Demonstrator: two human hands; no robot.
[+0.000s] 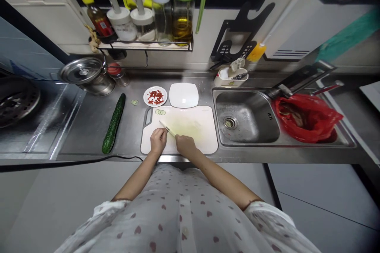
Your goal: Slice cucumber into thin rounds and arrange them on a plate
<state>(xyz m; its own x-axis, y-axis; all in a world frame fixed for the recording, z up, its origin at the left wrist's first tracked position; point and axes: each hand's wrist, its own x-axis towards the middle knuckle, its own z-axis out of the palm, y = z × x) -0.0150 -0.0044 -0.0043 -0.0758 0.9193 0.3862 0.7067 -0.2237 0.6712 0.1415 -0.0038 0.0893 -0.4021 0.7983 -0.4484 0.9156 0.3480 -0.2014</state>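
My right hand (pixel 186 145) is wrapped round the handle of a knife (pixel 164 125), whose pale blade points up and left over the white cutting board (pixel 204 126). Close against the blade is my left hand (pixel 158 140), its fingertips pinched together. What they hold, if anything, is too small to make out. Several thin cucumber slices (pixel 160 112) lie in a row at the board's upper left. A wet greenish stain spreads across the middle of the board. Left of it, a whole dark green cucumber (pixel 114 123) rests on the steel counter.
Behind the board stand a small plate (pixel 146 98) of chopped red pieces and a white square dish (pixel 184 95). More slices (pixel 134 102) lie on the counter. To the right are a sink (pixel 249 126) and a red plastic bag (pixel 308 118); a lidded pot (pixel 86 75) stands back left.
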